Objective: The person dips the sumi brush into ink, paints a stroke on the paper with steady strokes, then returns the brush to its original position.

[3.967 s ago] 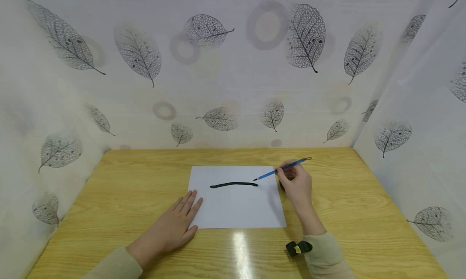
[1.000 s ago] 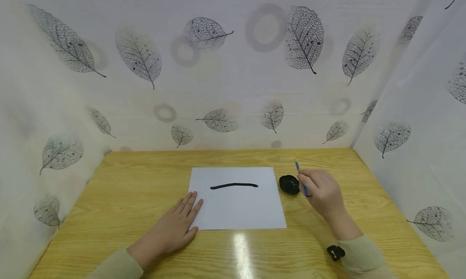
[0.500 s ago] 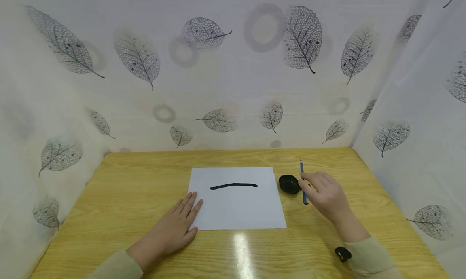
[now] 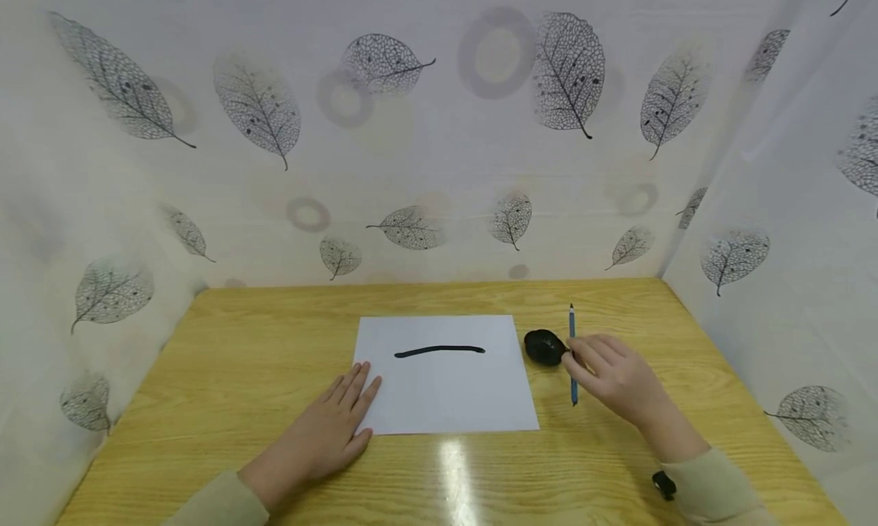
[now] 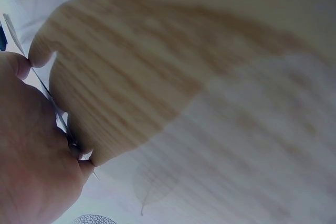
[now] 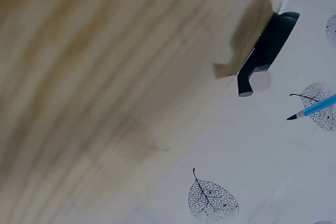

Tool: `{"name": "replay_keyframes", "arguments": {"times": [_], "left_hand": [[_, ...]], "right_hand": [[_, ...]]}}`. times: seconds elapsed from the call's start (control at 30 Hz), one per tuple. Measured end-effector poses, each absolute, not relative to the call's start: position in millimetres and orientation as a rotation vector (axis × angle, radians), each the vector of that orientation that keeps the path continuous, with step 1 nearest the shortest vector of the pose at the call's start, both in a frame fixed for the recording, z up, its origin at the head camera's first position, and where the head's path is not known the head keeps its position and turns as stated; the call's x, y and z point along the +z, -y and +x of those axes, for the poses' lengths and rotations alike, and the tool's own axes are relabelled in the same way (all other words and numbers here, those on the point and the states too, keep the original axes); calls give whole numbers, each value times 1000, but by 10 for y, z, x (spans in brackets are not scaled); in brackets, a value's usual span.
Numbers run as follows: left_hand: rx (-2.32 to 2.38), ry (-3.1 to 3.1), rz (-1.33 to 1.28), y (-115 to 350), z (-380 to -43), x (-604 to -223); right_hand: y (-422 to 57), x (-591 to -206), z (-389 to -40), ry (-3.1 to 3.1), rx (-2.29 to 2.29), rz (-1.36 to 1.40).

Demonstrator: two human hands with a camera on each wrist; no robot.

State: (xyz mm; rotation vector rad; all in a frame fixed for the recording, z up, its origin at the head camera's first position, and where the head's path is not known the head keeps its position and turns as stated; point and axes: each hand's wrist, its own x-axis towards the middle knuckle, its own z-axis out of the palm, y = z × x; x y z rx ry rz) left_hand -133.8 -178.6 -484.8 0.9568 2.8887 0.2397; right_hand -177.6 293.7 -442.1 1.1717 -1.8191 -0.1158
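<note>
My left hand [image 4: 322, 427] lies flat with fingers spread, its fingertips on the left edge of a white sheet of paper [image 4: 446, 396]. A single black brush stroke [image 4: 439, 349] runs across the sheet's upper half. To the right of the paper, my right hand [image 4: 617, 373] pinches a blue writing brush [image 4: 574, 392] between thumb and fingers. The brush's dark tip points away from me. In the right wrist view the blue brush [image 6: 317, 107] enters from the right; the hand is out of that view. Close beside the right fingertips sits a small black rounded dish [image 4: 544, 347] with a stub.
The wooden table [image 4: 261, 343] spreads around the paper. White cloth [image 4: 439, 152] printed with leaves hangs behind it and on both sides. Something small and black [image 4: 663, 485] is at the right sleeve cuff.
The right hand has moved from the paper's upper right corner to beyond the black dish. The brush has swung from pointing left to pointing away. The left hand stays put.
</note>
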Motion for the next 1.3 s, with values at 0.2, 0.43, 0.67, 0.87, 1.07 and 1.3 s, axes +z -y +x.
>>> {"name": "replay_keyframes", "arguments": {"times": [0.2,0.43,0.67,0.87,1.07,1.3], "left_hand": [[199,-2885,957,1798,-1352,-4860],[186,-2942,1009,1834,-1398,-5024],[176,-2896,976,1793,-1373,-4893],[189,-2848,940,1763,-1346,-4750],[184,-2848,934,1761,-1334,-4739],[199,-2844,933,1766,-1326,-4756]], "right_hand": [[-2941,-4410,-1769,1781,-175,1219],[-2973,-4465,-1775,1790,-193,1273],[-3093,-4575,-1752,1812,-286,1324],[-3186,-4628,-1708,1852,-383,1383],[-3214,-4657,-1701,1852,-418,1424],[-3213,-4665,-1683,1854,-541,1461]]}}
